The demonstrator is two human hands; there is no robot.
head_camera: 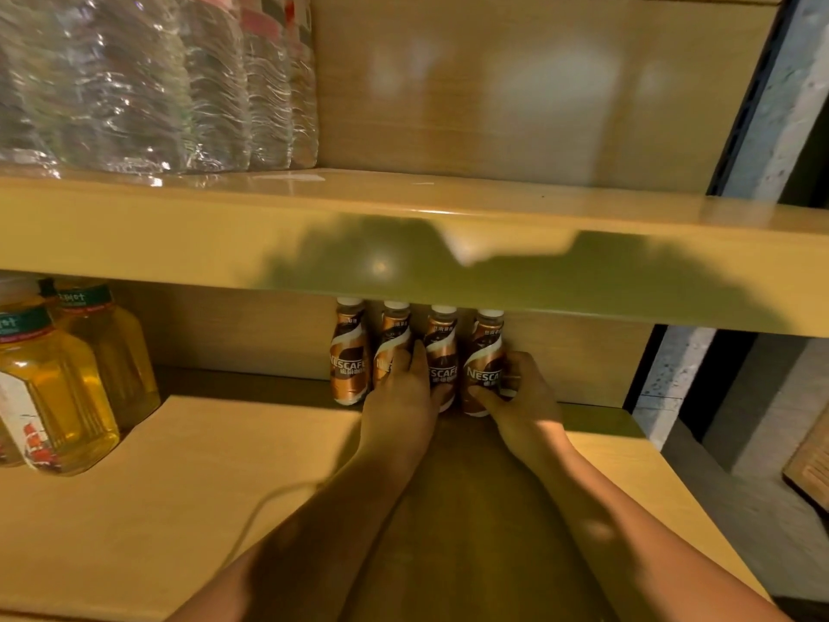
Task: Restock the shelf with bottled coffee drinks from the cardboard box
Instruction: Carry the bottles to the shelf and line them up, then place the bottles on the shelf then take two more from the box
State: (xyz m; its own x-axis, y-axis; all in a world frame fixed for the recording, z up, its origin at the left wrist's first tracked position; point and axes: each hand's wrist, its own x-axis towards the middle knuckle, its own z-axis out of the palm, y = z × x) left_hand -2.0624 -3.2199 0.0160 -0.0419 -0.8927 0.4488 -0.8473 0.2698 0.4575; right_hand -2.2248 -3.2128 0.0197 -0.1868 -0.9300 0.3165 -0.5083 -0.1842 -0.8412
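Dim, warm yellow cast. Light from behind camera: big soft shadow across shelf board [179,235] front, small glare spot in it. Above it, water bottles [112,83] blurred, sparkly. Below it, coffee bottles [442,338] shaded but legible. Edges bow, wide-angle.

Four brown coffee bottles [350,359] stand side by side at the back of the lower shelf [188,487]. The left hand [399,401] has its fingers pushed in beside the third bottle [442,347], thumb across its front. The right hand [522,397] grips the rightmost bottle [486,352]. Yellow oil jugs [58,388] sit far left, and water bottles [134,83] on the upper shelf [224,235]
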